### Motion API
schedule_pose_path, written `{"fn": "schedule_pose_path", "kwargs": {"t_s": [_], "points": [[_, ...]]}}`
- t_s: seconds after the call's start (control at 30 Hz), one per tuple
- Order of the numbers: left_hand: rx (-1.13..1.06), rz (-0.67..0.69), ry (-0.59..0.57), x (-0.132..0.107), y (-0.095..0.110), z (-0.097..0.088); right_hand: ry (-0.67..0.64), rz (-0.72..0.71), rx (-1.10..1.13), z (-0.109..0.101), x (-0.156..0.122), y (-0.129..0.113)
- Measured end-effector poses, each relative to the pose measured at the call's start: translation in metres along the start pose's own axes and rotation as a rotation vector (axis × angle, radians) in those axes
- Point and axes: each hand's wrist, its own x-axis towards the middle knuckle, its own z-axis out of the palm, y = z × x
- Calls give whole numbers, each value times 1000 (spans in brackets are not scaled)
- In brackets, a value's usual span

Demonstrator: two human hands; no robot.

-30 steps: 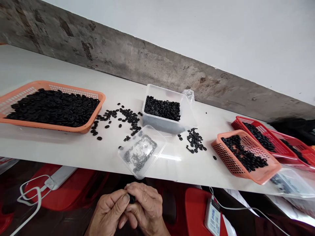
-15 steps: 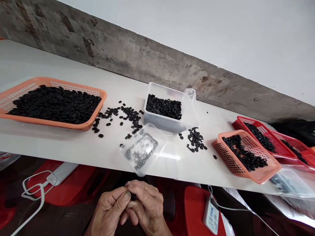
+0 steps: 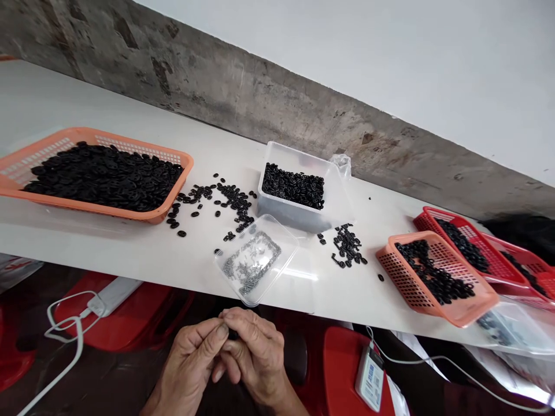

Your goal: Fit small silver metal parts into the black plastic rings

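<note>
My left hand (image 3: pixel 191 361) and my right hand (image 3: pixel 254 355) are pressed together below the table's front edge, fingers pinched on one small black part (image 3: pixel 233 334) between them. Just above them a clear lid (image 3: pixel 255 259) with several small metal pins overhangs the white table (image 3: pixel 130 254). Loose black ring parts (image 3: pixel 217 202) lie scattered behind the lid. A clear tub (image 3: pixel 299 193) of black parts stands further back.
A large orange basket (image 3: pixel 97 173) full of black parts sits at the left. A smaller orange basket (image 3: pixel 433 277) and red baskets (image 3: pixel 477 248) with black parts are at the right. Red stools, a white cable (image 3: pixel 65 329) and a card device (image 3: pixel 369 378) lie below.
Both hands stay clasped on the small part, with slight finger shifts. The view has tilted a little, so the table sits slightly higher and the hands have risen in the picture.
</note>
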Motion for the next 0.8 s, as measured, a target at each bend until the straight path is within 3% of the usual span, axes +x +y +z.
{"fn": "schedule_pose_path", "kwargs": {"t_s": [0.33, 0.53, 0.8], "points": [[-9, -101, -61, 2, 4, -8, 12, 209, 138, 1, 2, 2], [-58, -144, -38, 2, 8, -5, 50, 203, 219, 4, -2, 7], [-11, -113, -87, -2, -4, -14, 91, 153, 251, 6, -5, 5]]}}
